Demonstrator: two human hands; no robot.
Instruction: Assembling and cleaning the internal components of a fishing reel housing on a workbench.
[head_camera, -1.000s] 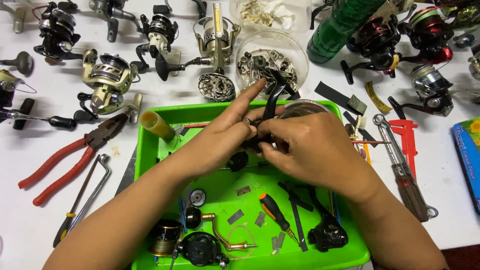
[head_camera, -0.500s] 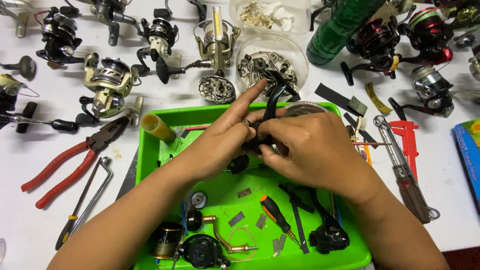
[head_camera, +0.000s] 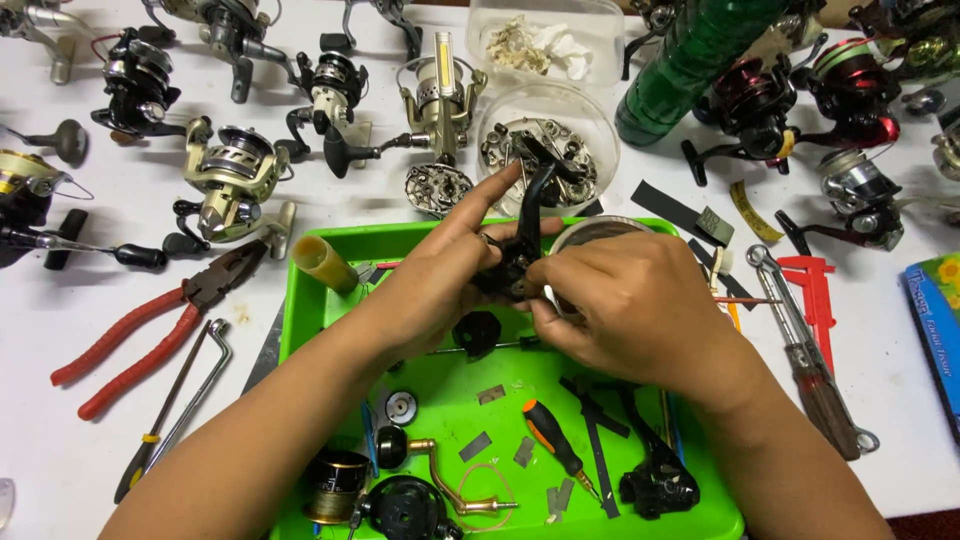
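Over a bright green tray (head_camera: 330, 300) both my hands hold a black fishing reel body (head_camera: 522, 240). My left hand (head_camera: 440, 270) grips it from the left with the index finger stretched out toward the far side. My right hand (head_camera: 625, 300) pinches it from the right and hides much of it. Below the hands, in the tray, lie a small black knob (head_camera: 477, 332), an orange-handled screwdriver (head_camera: 555, 450), a brass crank handle (head_camera: 440, 480), a spool (head_camera: 335, 485) and several small metal shims.
Several fishing reels (head_camera: 235, 180) stand across the white table's far side. Red-handled pliers (head_camera: 150, 325) and a bent hex wrench (head_camera: 175, 405) lie left of the tray. A clear bowl of metal parts (head_camera: 600, 130), a green bottle (head_camera: 690, 60) and a red caliper (head_camera: 815, 300) are right.
The hands stay at the same spot over the tray, still on the reel body. Only small finger shifts show.
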